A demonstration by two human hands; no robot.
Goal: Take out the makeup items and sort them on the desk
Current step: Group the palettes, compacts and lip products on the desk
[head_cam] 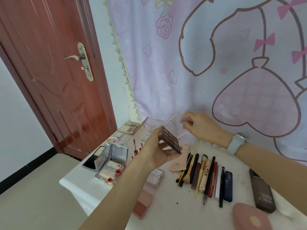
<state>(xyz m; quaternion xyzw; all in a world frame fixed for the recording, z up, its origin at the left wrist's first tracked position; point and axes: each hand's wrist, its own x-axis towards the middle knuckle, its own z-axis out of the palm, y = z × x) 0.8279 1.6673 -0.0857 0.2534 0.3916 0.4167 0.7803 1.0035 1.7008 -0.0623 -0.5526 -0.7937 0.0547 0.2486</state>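
My left hand grips a dark brown eyeshadow palette from below, holding it tilted above the white desk. The palette's clear lid stands open toward the wall. My right hand, with a pale blue watch on the wrist, pinches the far edge of that lid. On the desk below lie a row of brushes, pencils and tubes, several red lip glosses and open compacts.
A pink case and a brown flat box lie at the right front. A blush pan and a clear box sit near the front edge. A beige palette is at the back left. A red door stands left.
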